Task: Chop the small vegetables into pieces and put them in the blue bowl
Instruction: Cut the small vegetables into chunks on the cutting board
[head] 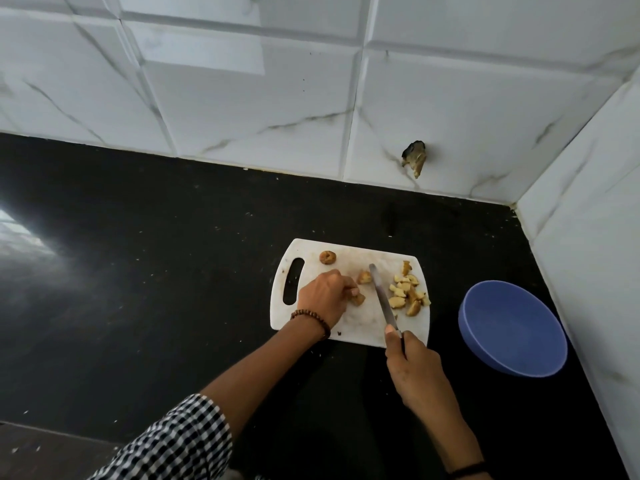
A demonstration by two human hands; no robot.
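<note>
A white cutting board (360,325) lies on the black counter. My left hand (323,294) pinches a small brown vegetable piece (357,299) against the board. Another cut piece (364,277) sits just beyond it, and one whole small vegetable (327,257) lies at the board's far edge. My right hand (414,367) grips a knife (382,296) by the handle; its blade lies across the board between the held piece and a pile of chopped pale pieces (407,294) on the right. The blue bowl (512,329) stands right of the board and holds nothing.
The black counter (156,271) stretches wide to the left. White marbled tile walls meet in a corner behind and right of the bowl. A broken hole in the tile (414,157) shows above the counter's back edge.
</note>
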